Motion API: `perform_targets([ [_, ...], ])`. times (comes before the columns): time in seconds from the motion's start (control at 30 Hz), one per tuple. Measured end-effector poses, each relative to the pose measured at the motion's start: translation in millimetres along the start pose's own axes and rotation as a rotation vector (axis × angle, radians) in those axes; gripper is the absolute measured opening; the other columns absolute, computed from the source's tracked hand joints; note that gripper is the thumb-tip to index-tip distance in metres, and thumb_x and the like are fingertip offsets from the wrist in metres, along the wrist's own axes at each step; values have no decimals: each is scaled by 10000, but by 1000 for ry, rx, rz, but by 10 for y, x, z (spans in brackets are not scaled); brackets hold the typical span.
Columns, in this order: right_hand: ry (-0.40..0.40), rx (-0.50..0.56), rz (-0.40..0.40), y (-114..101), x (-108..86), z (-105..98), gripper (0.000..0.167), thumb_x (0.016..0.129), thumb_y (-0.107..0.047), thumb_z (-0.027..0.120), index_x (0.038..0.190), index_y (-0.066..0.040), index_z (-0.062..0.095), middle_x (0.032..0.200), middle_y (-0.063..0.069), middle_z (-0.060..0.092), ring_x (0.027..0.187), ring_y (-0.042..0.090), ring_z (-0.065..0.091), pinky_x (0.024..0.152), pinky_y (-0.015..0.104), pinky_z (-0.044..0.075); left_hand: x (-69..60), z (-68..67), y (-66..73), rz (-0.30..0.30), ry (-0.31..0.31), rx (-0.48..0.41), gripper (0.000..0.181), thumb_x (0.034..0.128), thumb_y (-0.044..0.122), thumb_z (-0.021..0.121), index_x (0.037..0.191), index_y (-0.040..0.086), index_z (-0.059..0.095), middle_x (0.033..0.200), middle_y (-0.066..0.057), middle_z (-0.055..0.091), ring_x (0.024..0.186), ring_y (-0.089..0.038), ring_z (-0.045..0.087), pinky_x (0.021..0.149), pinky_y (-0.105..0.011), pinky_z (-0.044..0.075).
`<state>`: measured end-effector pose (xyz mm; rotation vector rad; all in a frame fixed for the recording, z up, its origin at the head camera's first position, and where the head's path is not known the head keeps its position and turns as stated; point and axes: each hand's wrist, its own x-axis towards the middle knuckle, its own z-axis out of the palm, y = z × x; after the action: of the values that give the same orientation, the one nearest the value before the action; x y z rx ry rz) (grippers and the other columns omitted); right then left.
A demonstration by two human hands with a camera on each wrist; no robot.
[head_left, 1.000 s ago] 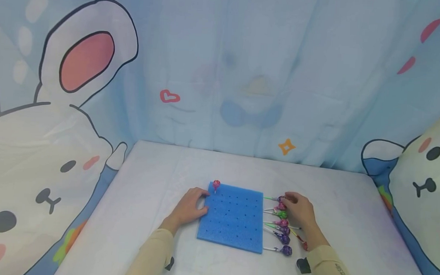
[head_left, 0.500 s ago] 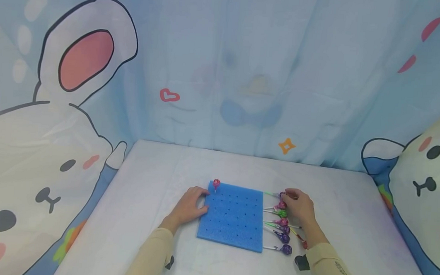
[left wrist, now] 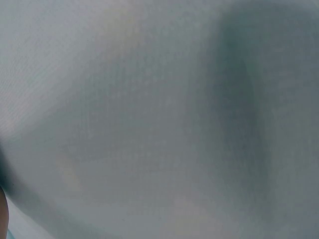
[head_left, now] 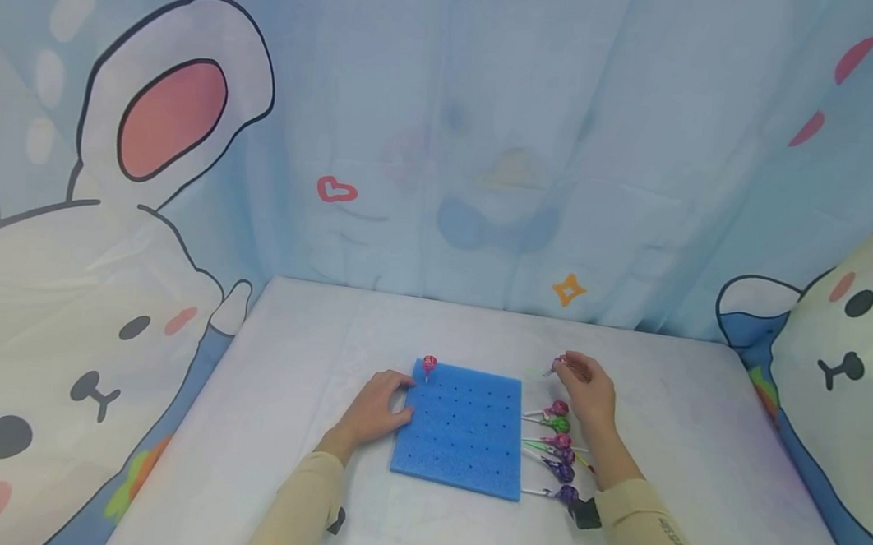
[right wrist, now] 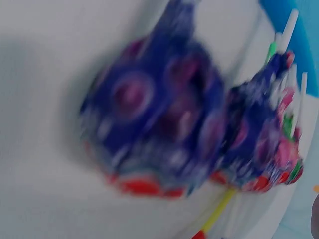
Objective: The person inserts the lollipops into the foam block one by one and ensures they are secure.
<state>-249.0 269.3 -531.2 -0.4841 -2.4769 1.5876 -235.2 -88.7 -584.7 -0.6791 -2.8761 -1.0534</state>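
A blue foam board (head_left: 465, 434) with rows of small holes lies on the white table. My left hand (head_left: 373, 405) rests at its left edge, thumb and fingers spread apart against it. Beyond the board's far right corner, my right hand (head_left: 589, 392) pinches a purple-wrapped lollipop (head_left: 556, 363) just above the table; its stick is hardly visible. One red-wrapped lollipop (head_left: 429, 364) stands upright in the board's far left corner. In the right wrist view a purple lollipop (right wrist: 154, 114) looms large and blurred, and the held one is out of sight.
Several lollipops lie in a column along the board's right edge, among them a green one (head_left: 559, 425), a pink one (head_left: 561, 441) and a purple one (head_left: 568, 495). A yellow stick (right wrist: 219, 211) shows below them. A printed curtain (head_left: 488, 143) hangs behind the table.
The right hand has lifted the purple lollipop from the far end of the column and moved it away from the board, toward the back. The left hand and the board have stayed put.
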Motion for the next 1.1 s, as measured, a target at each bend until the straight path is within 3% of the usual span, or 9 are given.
perform_targets([
  [0.17,-22,87,-25,-113,-71,105,567,907,-480,637,1334,-115,561,1292,80,598,1195,219,554,1041,405,438,-3,0,2,-5,-7,1,438,887,307,636,1286,146,557,1285,-6,570,1264,-199,471,1090,-394,381],
  [0.37,-103,185,-40,-211,-124,226,510,900,-427,672,1288,-106,594,1286,65,599,1134,113,603,1004,298,469,-5,1,1,2,-2,2,434,885,299,637,1283,142,561,1279,-9,573,1259,-200,472,1089,-393,380],
  [0.6,-153,240,-43,-301,-178,411,396,928,-307,669,1238,-73,594,1275,89,602,1162,198,605,875,192,516,-14,-15,18,5,0,0,430,883,289,641,1278,136,564,1273,-18,578,1254,-206,478,1086,-397,384],
  [0.7,-170,228,-30,-341,-219,488,381,929,-323,665,1229,-97,598,1262,78,613,1145,200,619,872,207,522,-19,-23,28,2,-2,-3,430,885,280,643,1280,131,563,1275,-23,577,1257,-210,477,1088,-400,381],
  [0.97,-214,191,-30,-479,-301,705,446,930,-332,662,1306,-115,555,1296,75,605,1193,229,585,1018,386,467,-10,-20,14,3,-4,6,435,886,286,644,1286,134,560,1273,-15,577,1251,-202,480,1089,-387,379],
  [1.1,-251,225,-54,-511,-326,801,404,920,-319,678,1266,-125,596,1275,70,619,1190,229,584,1037,421,448,-7,-30,18,5,-3,5,435,888,283,644,1286,128,559,1274,-17,576,1245,-205,482,1085,-396,383],
])
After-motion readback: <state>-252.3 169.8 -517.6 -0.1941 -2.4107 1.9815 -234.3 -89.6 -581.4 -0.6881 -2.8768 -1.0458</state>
